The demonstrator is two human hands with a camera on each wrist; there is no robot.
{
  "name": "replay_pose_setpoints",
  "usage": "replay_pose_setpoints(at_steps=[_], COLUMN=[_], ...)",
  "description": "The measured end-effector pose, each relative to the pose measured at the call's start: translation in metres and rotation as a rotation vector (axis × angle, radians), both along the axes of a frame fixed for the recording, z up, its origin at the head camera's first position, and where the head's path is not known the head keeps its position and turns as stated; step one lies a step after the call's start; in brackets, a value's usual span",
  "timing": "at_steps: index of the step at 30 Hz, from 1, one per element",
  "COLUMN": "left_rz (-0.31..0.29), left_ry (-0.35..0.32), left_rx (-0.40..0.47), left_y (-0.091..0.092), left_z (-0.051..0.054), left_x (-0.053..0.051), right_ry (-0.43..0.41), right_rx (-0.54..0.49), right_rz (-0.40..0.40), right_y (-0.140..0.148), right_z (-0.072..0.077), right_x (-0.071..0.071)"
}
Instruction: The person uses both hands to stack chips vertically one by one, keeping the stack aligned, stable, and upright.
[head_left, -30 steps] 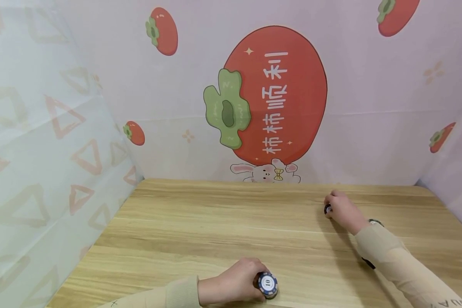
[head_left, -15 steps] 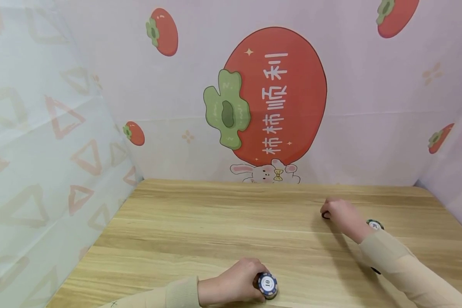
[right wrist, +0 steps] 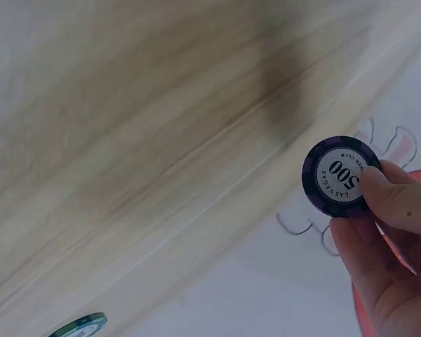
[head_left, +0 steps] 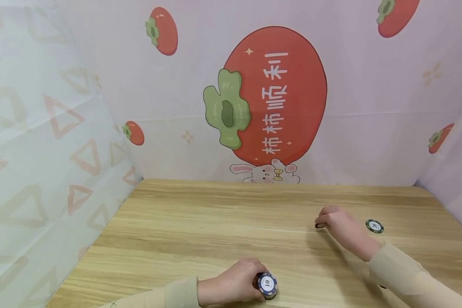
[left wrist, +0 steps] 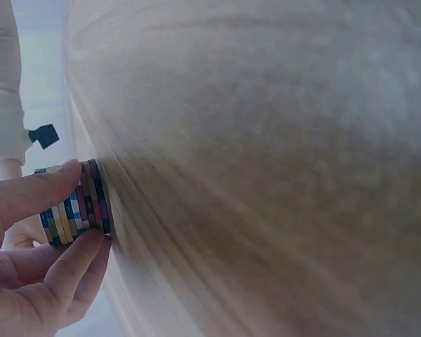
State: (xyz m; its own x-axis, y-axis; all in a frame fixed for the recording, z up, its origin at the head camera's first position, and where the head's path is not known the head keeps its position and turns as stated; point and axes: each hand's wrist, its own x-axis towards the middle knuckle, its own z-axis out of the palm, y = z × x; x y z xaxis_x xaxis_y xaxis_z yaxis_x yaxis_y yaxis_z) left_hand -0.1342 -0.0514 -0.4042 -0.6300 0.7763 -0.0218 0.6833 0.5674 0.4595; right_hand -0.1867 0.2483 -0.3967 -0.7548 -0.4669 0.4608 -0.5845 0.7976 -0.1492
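Near the table's front edge, my left hand (head_left: 235, 282) grips a stack of poker chips (head_left: 267, 285) between thumb and fingers. A blue-and-white chip marked 10 tops it. Seen from the left wrist, the stack (left wrist: 77, 203) has edges of several colours and stands on the wood. My right hand (head_left: 344, 229) pinches a single dark poker chip (right wrist: 337, 175) marked 500, thumb on its face and fingers behind. That hand is farther back and to the right, over the table. To its right lies a green-rimmed chip (head_left: 375, 226) marked 20, flat on the wood.
The wooden table (head_left: 200, 222) fills the lower part of the head view. Behind it hangs a light cloth (head_left: 354, 85) printed with red persimmons and a rabbit. A patterned cloth (head_left: 42, 149) closes off the left side.
My right hand has come nearer and slightly left with the dark chip pinched in it. The green-rimmed chip has come fully into sight. My left hand has stayed on the stack.
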Motion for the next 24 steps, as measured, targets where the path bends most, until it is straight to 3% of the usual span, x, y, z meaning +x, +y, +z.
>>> replay_pose_setpoints(at_steps=[12, 24], left_rz=[0.001, -0.002], left_ry=[-0.014, -0.006], left_rx=[0.012, 0.000], left_y=[0.000, 0.001], left_z=[0.000, 0.001], left_x=[0.000, 0.000], right_ry=[0.128, 0.008], right_rx=[-0.018, -0.091], right_rz=[0.136, 0.192], right_y=[-0.026, -0.048], right_z=[0.002, 0.013], right_x=[0.020, 0.040])
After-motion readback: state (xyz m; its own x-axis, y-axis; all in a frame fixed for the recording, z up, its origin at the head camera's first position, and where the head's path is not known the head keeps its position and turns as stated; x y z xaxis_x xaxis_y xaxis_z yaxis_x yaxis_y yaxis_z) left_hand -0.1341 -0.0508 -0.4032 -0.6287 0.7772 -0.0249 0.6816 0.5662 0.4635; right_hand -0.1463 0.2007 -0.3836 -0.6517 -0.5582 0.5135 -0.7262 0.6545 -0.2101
